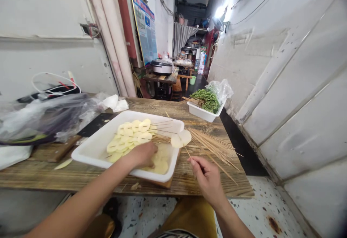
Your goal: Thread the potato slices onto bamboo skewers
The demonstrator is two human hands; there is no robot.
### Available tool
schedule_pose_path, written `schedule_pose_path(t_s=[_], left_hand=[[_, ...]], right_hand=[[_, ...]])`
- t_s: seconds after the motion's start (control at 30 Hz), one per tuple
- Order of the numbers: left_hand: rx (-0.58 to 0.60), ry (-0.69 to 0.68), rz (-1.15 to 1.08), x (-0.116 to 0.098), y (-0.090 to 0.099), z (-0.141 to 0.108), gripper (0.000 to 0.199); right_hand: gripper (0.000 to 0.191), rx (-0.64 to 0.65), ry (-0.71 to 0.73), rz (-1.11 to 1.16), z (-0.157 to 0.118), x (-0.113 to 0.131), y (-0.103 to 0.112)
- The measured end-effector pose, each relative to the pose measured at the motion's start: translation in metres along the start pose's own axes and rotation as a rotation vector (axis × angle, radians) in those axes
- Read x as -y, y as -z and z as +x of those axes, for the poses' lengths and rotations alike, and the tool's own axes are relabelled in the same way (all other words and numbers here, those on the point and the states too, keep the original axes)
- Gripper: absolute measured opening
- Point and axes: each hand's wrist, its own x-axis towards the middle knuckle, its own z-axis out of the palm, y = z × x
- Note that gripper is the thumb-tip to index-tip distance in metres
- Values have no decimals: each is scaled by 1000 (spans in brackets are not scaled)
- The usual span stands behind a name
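Observation:
A white tray [89, 155] on the wooden table holds skewered pale yellow slices [127, 133] at its left and loose slices [162, 165] in its right part. My left hand [145, 154] reaches down into the tray at the loose slices; its fingertips are hidden. Right of the tray, my right hand [204, 171] pinches the lower end of a thin wooden skewer [187, 152]. Two pale slices [181, 138] sit on that skewer's upper part, beside the tray's right rim. Bare skewers [217, 146] lie spread out behind my right hand.
A white container [202, 113] of green skewered food stands at the table's far right. Left of the tray are a dark-bladed knife [94, 125] with a wooden handle, plastic bags [67, 113] and crumpled white tissue [115, 103]. A wall [271, 68] runs along the right.

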Motion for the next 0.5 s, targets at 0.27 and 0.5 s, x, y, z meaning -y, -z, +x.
schedule_pose_path(t_s=[0.27, 0.5], left_hand=[[-93, -81, -260, 5, 17, -16, 11], [-414, 16, -1131, 1, 18, -22, 30]], right_hand=[[23, 61, -26, -5, -11, -1, 8], [24, 200, -45, -19, -16, 7, 8]])
